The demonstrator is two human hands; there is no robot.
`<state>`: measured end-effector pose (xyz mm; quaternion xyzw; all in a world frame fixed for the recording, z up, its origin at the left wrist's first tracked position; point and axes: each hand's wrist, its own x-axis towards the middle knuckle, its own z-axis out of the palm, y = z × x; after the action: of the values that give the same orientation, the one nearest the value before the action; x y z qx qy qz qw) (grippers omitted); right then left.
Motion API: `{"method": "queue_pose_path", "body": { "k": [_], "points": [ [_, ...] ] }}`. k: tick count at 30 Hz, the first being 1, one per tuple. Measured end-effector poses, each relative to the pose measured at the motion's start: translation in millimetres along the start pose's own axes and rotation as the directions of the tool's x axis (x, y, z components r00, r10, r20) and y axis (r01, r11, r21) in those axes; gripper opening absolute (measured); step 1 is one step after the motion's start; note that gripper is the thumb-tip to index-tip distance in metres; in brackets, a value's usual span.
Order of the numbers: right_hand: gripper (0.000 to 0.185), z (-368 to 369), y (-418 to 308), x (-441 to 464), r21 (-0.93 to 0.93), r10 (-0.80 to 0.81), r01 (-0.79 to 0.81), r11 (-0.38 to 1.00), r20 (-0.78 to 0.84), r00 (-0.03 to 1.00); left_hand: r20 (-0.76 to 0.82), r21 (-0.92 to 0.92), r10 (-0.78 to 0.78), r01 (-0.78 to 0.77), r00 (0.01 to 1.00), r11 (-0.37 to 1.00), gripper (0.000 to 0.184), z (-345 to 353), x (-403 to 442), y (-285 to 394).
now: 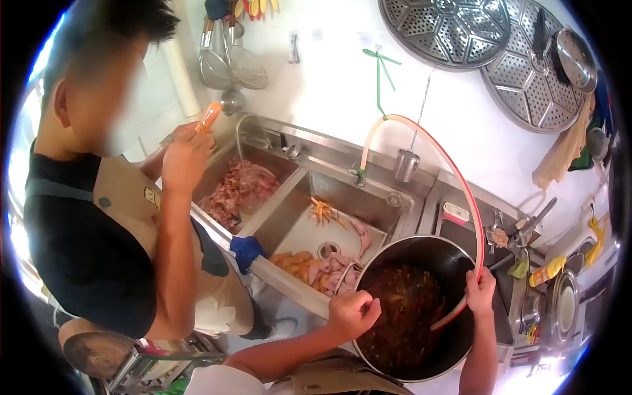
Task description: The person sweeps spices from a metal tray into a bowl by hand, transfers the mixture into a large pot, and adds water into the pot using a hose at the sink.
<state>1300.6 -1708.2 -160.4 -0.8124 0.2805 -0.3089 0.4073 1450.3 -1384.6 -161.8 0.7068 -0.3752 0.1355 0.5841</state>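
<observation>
A large dark pot (454,253) stands in front of me, with dark reddish-brown liquid and bits (401,309) inside. My left hand (354,315) is closed in a fist over the pot's left rim, just below its wire handle (343,280); whether it grips anything is hidden. At the right rim, my right hand (480,289) is wrapped round a pale hose with a red stripe (461,174). That hose arches up from a wall tap (357,174), and its free end points down into the pot.
A co-worker (99,217) stands at the left, holding an orange-cased phone (209,117). The left sink (280,164) holds raw meat; the middle sink (388,217) holds poultry pieces and yellow feet. A blue cloth or glove (247,253) hangs on the sink edge. Steamer trays (447,26) hang above.
</observation>
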Motion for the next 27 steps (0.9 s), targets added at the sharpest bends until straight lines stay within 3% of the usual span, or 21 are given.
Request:
{"method": "queue_pose_path", "body": {
  "k": [7, 10, 23, 27],
  "points": [
    [0.021, 4, 13, 5, -0.072, -0.136, 0.133, 0.989, -0.031, 0.990, 0.001, 0.003, -0.013, 0.013, 1.000, 1.000, 0.023, 1, 1, -1],
    [0.021, 1, 6, 2, -0.019, -0.028, 0.028, 0.999, -0.014, 1.000, 0.013, -0.005, -0.027, 0.027, 1.000, 1.000, 0.023, 2, 1, 0],
    [0.025, 1, -3, 0, 0.010, -0.003, 0.003, 1.000, -0.004, 1.000, 0.060, -0.014, -0.029, 0.029, 0.998, 0.999, 0.025, 0, 0, 1],
    [0.020, 0, 16, 3, -0.040, -0.078, 0.077, 0.996, -0.012, 0.997, 0.059, -0.012, -0.026, 0.027, 0.998, 1.000, 0.024, 1, 0, 0]
  ]
}}
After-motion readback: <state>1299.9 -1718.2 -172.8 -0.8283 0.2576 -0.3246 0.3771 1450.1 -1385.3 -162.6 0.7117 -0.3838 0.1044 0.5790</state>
